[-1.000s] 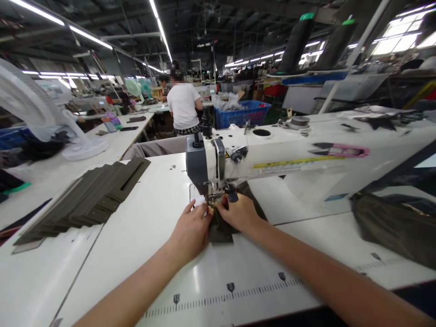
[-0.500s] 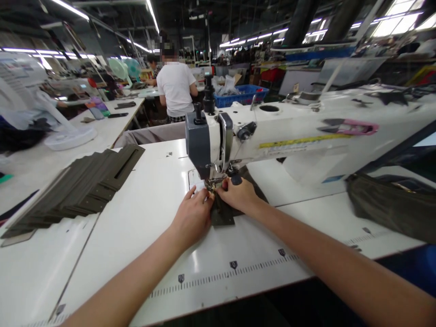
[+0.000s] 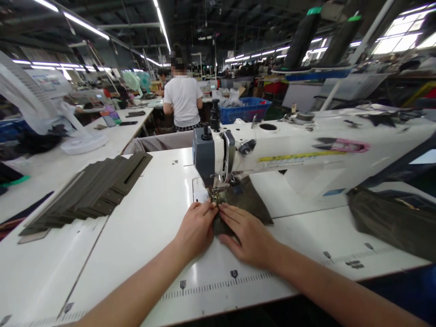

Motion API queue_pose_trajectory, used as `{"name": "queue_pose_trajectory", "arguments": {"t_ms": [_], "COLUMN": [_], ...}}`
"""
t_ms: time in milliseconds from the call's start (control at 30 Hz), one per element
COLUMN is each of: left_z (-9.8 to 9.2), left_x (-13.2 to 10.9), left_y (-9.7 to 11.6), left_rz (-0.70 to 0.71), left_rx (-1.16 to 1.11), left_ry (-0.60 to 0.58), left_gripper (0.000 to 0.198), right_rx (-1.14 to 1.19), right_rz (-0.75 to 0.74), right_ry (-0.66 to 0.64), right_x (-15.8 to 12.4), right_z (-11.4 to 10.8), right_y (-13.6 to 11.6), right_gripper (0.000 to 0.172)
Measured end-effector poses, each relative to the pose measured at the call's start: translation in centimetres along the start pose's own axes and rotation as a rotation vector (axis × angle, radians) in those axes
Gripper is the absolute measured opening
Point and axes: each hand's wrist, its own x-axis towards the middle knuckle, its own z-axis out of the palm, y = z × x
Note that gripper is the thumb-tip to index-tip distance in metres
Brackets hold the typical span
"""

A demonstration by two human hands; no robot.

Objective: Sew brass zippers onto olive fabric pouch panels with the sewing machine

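Dark olive fabric (image 3: 252, 200) lies under the head of a white sewing machine (image 3: 218, 154), partly hidden by my hands. Just in front of the presser foot, my left hand (image 3: 195, 228) has its fingers bent and closed on the near edge of the fabric. To its right, my right hand (image 3: 251, 236) rests flat on the same fabric, fingers stretched toward the needle and thumb apart. The fingertips of both hands nearly meet. The stitching point itself is mostly covered by the fingers and the foot.
A fanned stack of olive fabric panels (image 3: 91, 193) lies on the left of the white table. More dark fabric (image 3: 384, 222) sits at the right. Pink-handled snips (image 3: 344, 145) rest against the machine arm. Beyond are a white fan (image 3: 83, 141), a blue basket (image 3: 245, 110) and a person (image 3: 183, 102).
My right hand has come back from beside the presser foot and flattened onto the fabric. More fabric shows right of the needle. My left hand stays near the foot. The view has tilted up slightly.
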Motion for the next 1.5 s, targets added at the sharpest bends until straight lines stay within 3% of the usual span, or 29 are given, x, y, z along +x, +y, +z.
{"name": "queue_pose_trajectory", "arguments": {"t_ms": [533,733,967,1167,1233,1300,1500], "left_z": [-0.5,-0.5,-1.4,-2.1,-1.8,-1.5,-0.6], "left_x": [0.7,1.7,0.3,0.6,1.1,1.4,0.6], "left_y": [-0.8,-1.0,-0.8,-0.2,-0.2,-0.2,0.2], "left_rz": [0.067,-0.001,-0.018,-0.087,-0.059,0.01,0.15], "left_rx": [0.029,0.022,-0.057,0.123,0.226,0.277,0.284], "left_ry": [-0.028,-0.063,-0.059,-0.021,-0.025,-0.04,-0.065], "left_gripper": [0.042,0.041,0.04,0.02,0.011,0.015,0.02], "right_rx": [-0.049,-0.065,-0.082,-0.029,-0.037,-0.049,-0.22], "right_rz": [-0.066,-0.042,-0.052,0.202,0.206,0.183,-0.096], "right_ry": [0.016,0.076,0.128,-0.081,-0.104,-0.106,0.194], "right_x": [1.1,2.1,1.8,4.2,4.7,4.2,0.8], "right_z": [0.5,0.9,0.5,-2.6,-3.1,-2.7,1.2], "right_y": [1.0,1.6,1.5,1.7,1.6,1.3,0.8], "right_gripper": [0.044,0.041,0.031,0.018,0.018,0.015,0.024]}}
